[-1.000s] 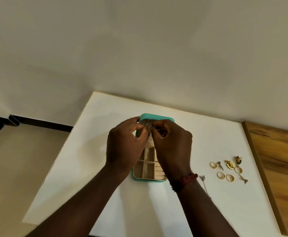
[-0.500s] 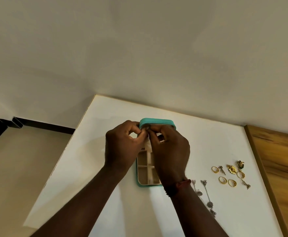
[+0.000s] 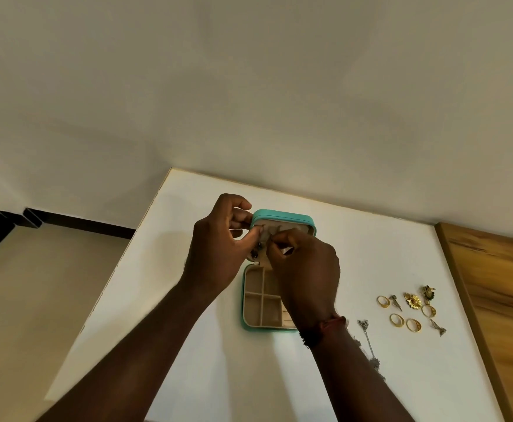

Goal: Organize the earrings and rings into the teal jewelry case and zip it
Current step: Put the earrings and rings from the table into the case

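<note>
Case: the teal jewelry case (image 3: 243,303) is lying open mid-table, its lid (image 3: 282,215) standing up at the far side.
Left hand: my left hand (image 3: 218,248) is pinching a small silvery piece (image 3: 264,236), likely an earring, against the lid's beige inner panel.
Right hand: my right hand (image 3: 307,275) is pinching the same piece with curled fingertips.
Progress: I am judging this as early. The visible compartments are showing nothing, and the gold rings (image 3: 396,320), flower earrings (image 3: 413,300) and long dangling earrings (image 3: 369,339) are waiting to the right. The zipping is not yet started.
Materials: the rings are looking like smooth, glossy bands and the dangling earrings thin and chain-like. The case lining is looking soft and matte.
</note>
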